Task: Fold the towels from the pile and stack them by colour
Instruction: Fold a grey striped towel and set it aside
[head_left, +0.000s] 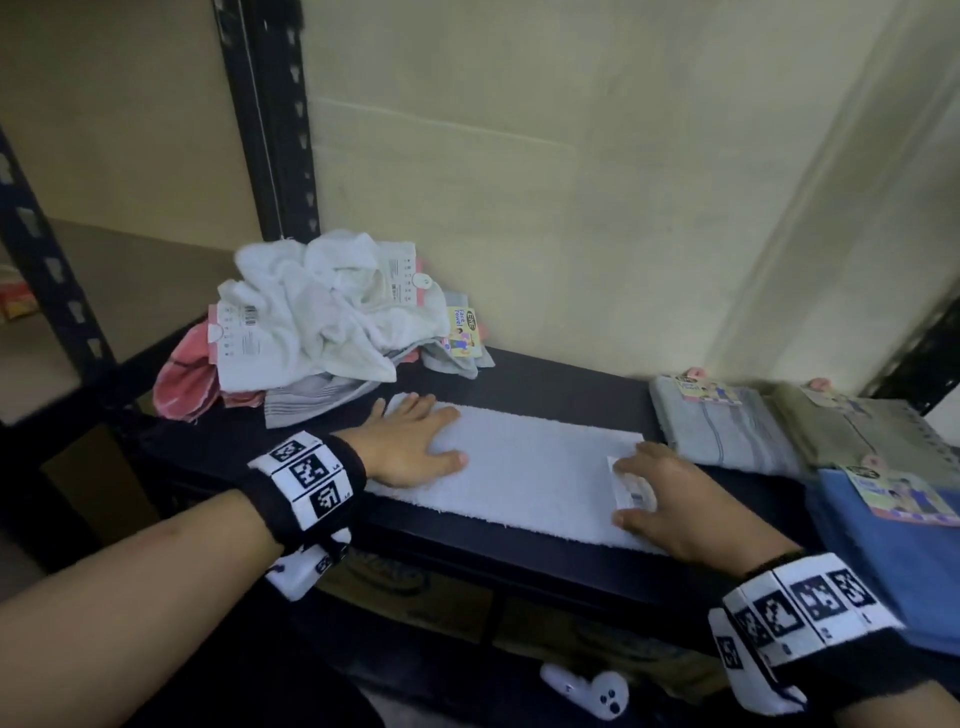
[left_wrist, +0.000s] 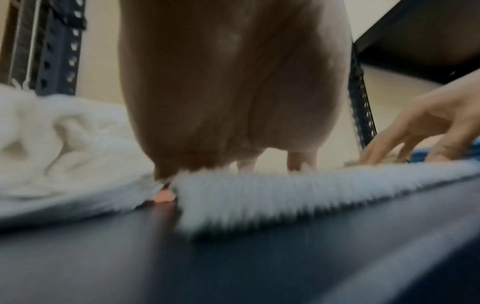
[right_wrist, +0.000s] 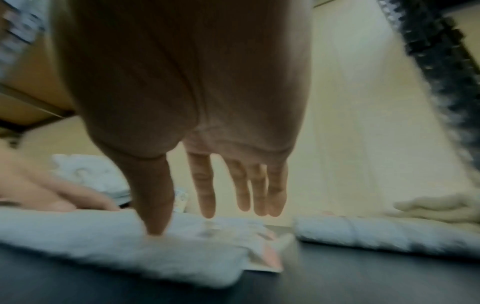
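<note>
- Currently, item one: white towel (head_left: 524, 467), laid out as a long flat strip on the dark shelf (head_left: 571, 561), lengthwise along its front edge. I judge it is spread this way so the halves can be brought together cleanly.
- Left hand (head_left: 415, 441): flat on the towel's left end, fingers straight and spread, gripping nothing. I read this as pinning and smoothing the cloth.
- Right hand (head_left: 675, 499): at the towel's right end, fingers extended over the paper tag (head_left: 631, 491). The right wrist view shows the fingers (right_wrist: 207, 195) straight and the thumb touching the pile; nothing is pinched.
- Pile (head_left: 332, 322): crumpled white, pink and striped towels, behind the white towel's left end, near it. It is the supply still to be folded.
- Folded stacks, to the right of the white towel: grey striped towel (head_left: 727, 426) just beside its right end, beige towel (head_left: 852, 431) beyond that, blue towel (head_left: 893, 545) nearer me. They sit apart by colour, so I judge sorting is already under way.
</note>
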